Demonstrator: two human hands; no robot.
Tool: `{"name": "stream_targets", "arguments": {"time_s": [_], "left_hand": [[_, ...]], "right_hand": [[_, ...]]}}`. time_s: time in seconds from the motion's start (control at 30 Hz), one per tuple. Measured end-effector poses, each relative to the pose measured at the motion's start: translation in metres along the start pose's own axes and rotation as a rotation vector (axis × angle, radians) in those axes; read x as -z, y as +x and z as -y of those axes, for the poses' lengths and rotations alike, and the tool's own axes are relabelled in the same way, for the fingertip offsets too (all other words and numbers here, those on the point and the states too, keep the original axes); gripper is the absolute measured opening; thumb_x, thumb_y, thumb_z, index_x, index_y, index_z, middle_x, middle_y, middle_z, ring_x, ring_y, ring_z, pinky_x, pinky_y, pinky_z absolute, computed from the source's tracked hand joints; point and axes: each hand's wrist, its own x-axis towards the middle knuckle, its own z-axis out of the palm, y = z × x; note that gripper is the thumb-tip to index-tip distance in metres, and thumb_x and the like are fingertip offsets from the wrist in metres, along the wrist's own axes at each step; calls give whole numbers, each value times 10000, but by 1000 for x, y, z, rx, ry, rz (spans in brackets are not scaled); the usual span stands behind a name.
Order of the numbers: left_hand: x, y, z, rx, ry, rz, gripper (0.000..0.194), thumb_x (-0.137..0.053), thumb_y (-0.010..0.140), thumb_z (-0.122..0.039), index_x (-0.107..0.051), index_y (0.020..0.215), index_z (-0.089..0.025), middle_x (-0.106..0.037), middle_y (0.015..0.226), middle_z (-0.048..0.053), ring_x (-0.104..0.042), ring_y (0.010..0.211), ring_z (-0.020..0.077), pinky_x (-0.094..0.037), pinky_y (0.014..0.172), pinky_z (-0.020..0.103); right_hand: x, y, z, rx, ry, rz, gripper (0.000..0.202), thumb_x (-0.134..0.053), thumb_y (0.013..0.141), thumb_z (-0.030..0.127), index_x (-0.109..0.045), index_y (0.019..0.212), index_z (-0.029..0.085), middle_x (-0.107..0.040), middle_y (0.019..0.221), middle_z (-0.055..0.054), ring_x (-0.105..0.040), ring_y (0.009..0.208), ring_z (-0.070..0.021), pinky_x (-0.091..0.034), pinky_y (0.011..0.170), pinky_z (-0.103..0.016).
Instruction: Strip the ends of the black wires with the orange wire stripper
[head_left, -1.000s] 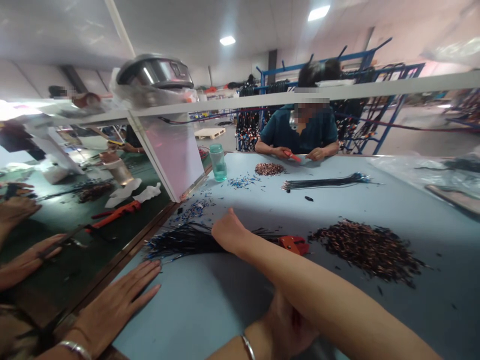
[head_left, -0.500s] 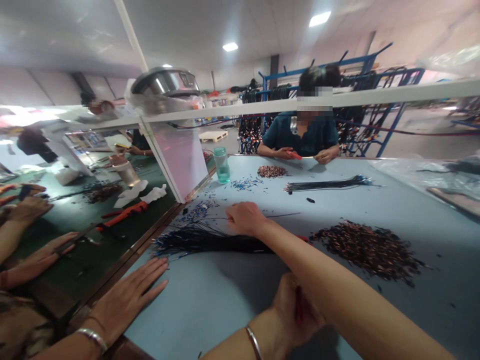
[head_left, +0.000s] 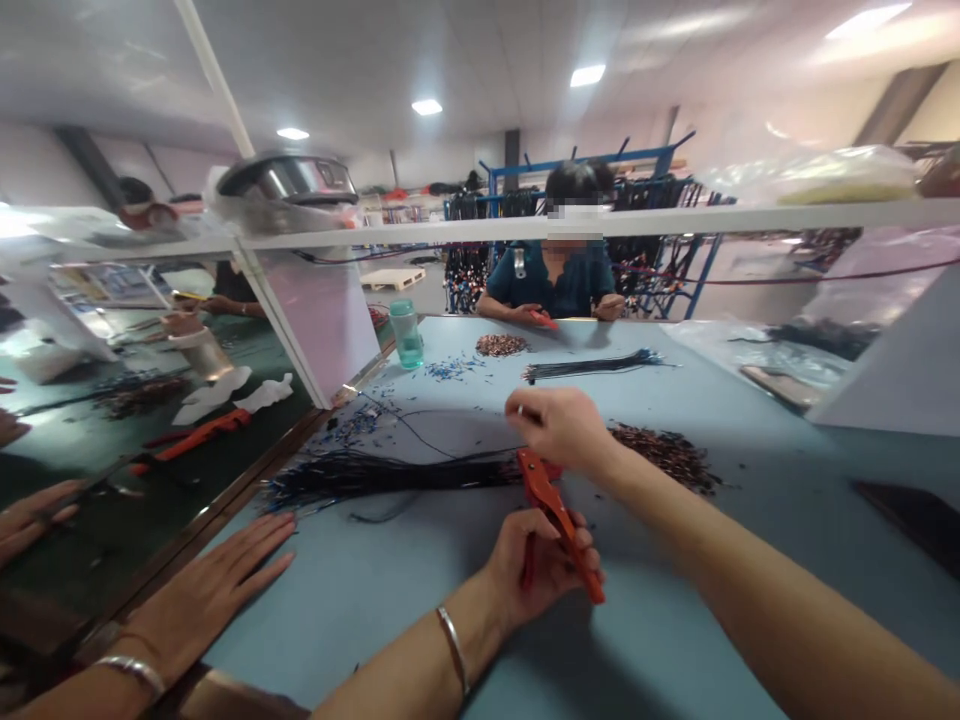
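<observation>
My left hand (head_left: 540, 565), with a silver bracelet at the wrist, is wrapped round orange-red crimping pliers (head_left: 553, 500). Their head points up and away, beside the right end of a bundle of black wires (head_left: 405, 478). Above the pliers, my right hand (head_left: 562, 425) is closed in a pinch. A thin black wire (head_left: 450, 411) curves from the left up to its fingers; the gripped end is mostly hidden. Behind my right forearm lies a heap of small copper-and-black pieces (head_left: 664, 455). Blue-tipped ends show at the bundle's left.
Another hand with a bracelet (head_left: 225, 565) lies flat at the left table edge. Small blue pieces (head_left: 450, 368), a green bottle (head_left: 406, 335) and a second wire bundle (head_left: 592, 367) lie farther back. A co-worker (head_left: 559, 280) sits opposite. A white shelf rail (head_left: 450, 230) crosses above.
My right hand has lifted off the bundle and moved right. My left hand has come out from under the right forearm, bringing the pliers into view. The view has turned right.
</observation>
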Motion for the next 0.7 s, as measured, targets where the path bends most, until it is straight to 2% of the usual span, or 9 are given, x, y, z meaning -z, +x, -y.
{"name": "stream_targets", "arguments": {"time_s": [0.07,0.2,0.23,0.33,0.4,0.43,0.5,0.6,0.7], "left_hand": [[0,0,0,-1,8,4,276,-514,573,-129,-663,801,-84,-632,650,54,-600,604,194,-461,705,376],[0,-2,-1,-20,23,17,291,-523,576,-123,-669,822,-73,-626,665,49,-604,614,188,-464,720,381],[0,-3,-1,-21,29,16,286,-523,575,-125,-668,815,-71,-624,666,51,-603,611,189,-463,717,382],[-2,-4,-1,-29,41,3,268,-522,563,-135,-663,782,-72,-612,653,48,-589,597,182,-459,706,376],[-2,-4,-1,-33,51,-7,272,-521,555,-136,-662,781,-76,-603,641,43,-578,585,178,-457,705,377],[-3,-4,-1,-36,58,-12,277,-521,556,-135,-662,788,-79,-601,639,41,-576,582,179,-457,705,381],[-3,-3,-2,-42,76,-16,283,-518,556,-131,-660,797,-88,-602,642,41,-575,579,183,-458,704,388],[-4,-3,-3,-61,98,-6,284,-517,553,-124,-657,800,-100,-606,651,40,-577,584,180,-458,700,376],[-5,-4,-5,-67,124,25,282,-525,569,-115,-659,817,-105,-609,666,38,-582,608,180,-463,714,370]], "right_hand": [[-3,-8,1,17,32,23,128,-592,824,205,-718,800,213,-742,745,-35,-645,699,-196,-345,572,-244],[-4,-16,3,-33,125,-92,263,-446,922,182,-707,952,205,-746,852,-49,-640,753,-175,-383,629,-231],[-4,-18,2,-45,154,-115,256,-454,914,177,-707,938,202,-744,846,-50,-637,754,-178,-389,637,-234],[-4,-25,-1,-21,214,-83,102,-631,766,176,-674,675,194,-691,636,-8,-602,615,-168,-372,558,-227],[-2,-32,-8,-52,271,-132,158,-544,842,177,-681,766,192,-685,669,-1,-596,624,-151,-394,574,-216],[-1,-37,-13,-99,315,-197,214,-471,901,206,-676,844,184,-672,689,-5,-590,632,-146,-410,585,-215],[4,-50,-25,-256,578,-425,191,-510,887,282,-659,820,184,-599,620,16,-529,574,-141,-399,552,-226],[10,-75,-44,-385,914,-509,167,-599,829,343,-644,777,191,-473,535,53,-410,473,-117,-300,443,-227],[13,-103,-62,-438,1291,-790,146,-657,795,345,-614,782,206,-388,518,87,-310,417,-90,-235,409,-218]]}}
